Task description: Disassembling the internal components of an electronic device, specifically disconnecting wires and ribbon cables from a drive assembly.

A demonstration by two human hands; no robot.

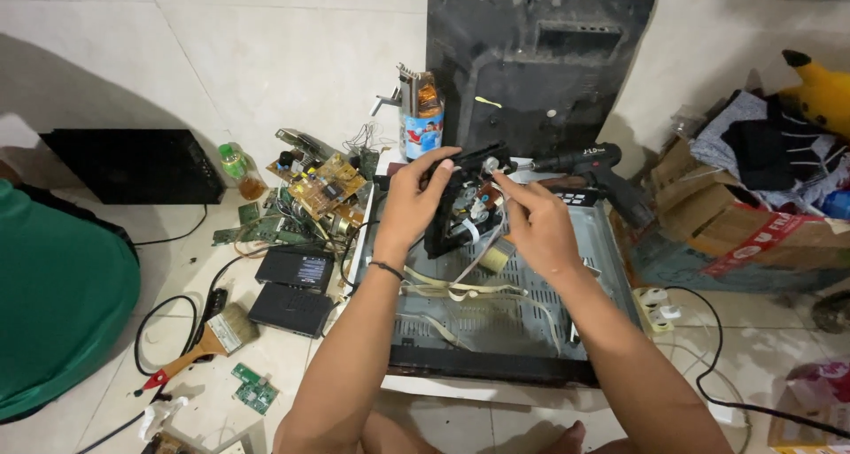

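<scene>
Black plastic and bare circuitry filled my grip: my left hand (pixel 412 197) clenched the disc drive (pixel 460 204) upright by its top edge, while my right hand (pixel 536 219) pinched at a small silver part on its face. It hung just above the open metal case (pixel 496 317), a cordless drill (pixel 595 166) lying just behind, loose circuit boards (pixel 323 187) heaped to my left.
</scene>
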